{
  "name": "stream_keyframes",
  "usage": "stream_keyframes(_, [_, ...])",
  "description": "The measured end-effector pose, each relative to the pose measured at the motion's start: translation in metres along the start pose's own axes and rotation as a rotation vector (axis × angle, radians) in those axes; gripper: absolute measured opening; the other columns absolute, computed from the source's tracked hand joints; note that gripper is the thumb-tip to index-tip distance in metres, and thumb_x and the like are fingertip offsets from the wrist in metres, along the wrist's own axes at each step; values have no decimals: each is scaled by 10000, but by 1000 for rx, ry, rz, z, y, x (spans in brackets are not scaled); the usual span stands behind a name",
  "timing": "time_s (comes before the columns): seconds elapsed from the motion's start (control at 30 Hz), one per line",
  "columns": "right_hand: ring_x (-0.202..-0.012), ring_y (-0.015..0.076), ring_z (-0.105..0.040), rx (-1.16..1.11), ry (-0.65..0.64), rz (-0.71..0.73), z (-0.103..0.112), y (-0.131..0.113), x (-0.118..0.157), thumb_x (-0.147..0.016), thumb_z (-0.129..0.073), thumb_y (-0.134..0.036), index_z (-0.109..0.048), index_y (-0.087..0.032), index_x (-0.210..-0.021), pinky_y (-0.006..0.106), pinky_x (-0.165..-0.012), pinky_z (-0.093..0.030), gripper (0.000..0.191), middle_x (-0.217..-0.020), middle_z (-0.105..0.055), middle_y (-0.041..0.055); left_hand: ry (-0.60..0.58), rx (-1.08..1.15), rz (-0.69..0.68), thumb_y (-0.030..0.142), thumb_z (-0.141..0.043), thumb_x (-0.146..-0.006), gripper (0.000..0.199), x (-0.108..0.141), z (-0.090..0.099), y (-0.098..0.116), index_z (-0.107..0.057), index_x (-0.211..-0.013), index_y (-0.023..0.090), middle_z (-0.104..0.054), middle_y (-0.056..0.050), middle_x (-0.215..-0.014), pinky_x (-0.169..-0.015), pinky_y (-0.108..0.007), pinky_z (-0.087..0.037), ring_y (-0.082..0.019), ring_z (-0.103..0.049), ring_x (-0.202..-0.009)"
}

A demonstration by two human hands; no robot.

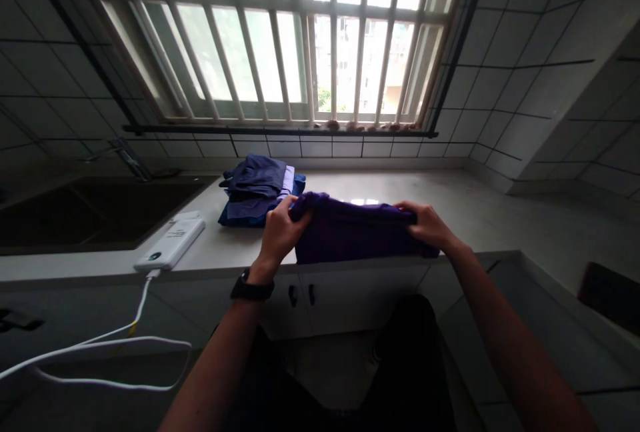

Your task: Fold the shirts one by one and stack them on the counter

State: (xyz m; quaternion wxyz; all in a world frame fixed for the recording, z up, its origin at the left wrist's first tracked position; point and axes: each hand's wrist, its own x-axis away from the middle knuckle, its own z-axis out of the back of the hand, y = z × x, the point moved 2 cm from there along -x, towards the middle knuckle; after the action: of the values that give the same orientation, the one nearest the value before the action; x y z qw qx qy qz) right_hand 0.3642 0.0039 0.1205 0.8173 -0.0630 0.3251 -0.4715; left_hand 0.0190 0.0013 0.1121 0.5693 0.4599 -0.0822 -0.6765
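Note:
A dark purple cloth (357, 235) stretches between my two hands at the front edge of the counter. My left hand (284, 229) grips its upper left corner, thumb on the near side, with a black band on the wrist. At the upper right end, my right hand (425, 224) is closed on the same cloth, its fingers over the top edge. Just beyond my left hand lies a pile of folded blue and dark clothes (255, 185) with a pale lilac piece showing at its right side.
A white power bank (173, 242) lies left of the pile, its white cable (143, 305) hanging over the counter edge. Farther left is a dark sink (100, 209) with a faucet (131, 160). A barred window rises behind the counter (450, 199). A dark object (610, 295) sits at far right.

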Motion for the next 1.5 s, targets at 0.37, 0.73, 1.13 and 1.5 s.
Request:
stream_keyframes(0.37, [-1401,280,-533,414,-97,-238,-61,-26,-27,-1017,-396,-157,-520,-171,-1546,411,-1146,-438,544,-1573,-539,167,-506,-409,-194,362,-491,-1032,530,-14,-90,-29,-536,-1535,204,-510,-124,-1621,-1242,-409,-374,-267,-464,-1508])
stream_keyframes(0.73, [-1625,334,-205,381,-393,-312,-121,8,-2,-1103,-289,-486,-329,-302,-1670,728,-1239,-202,598,-1758,-240,78,-413,-531,-165,532,-438,-1039,578,24,-108,-37,-592,-1508,232,-529,-168,-1598,-1147,-570,-420,-378,-520,-1436])
stream_keyframes(1.13, [-1424,252,-552,152,-267,24,-106,12,-58,-905,-428,5,-687,-169,-1378,466,-1216,-423,567,-1518,-614,136,-467,-474,-320,628,-522,-997,543,54,-86,25,-783,-1164,182,-712,-177,-1251,-1032,-512,-498,-360,-659,-1174])
stream_keyframes(1.5, [-1549,308,-399,266,-143,286,-116,-5,103,-869,-594,-37,-427,-289,-1616,555,-1242,-371,806,-1678,-428,121,-441,-477,-831,89,-584,-938,762,82,-59,-65,-349,-1641,265,-513,-159,-1589,-1193,-484,-436,-295,-497,-1471])
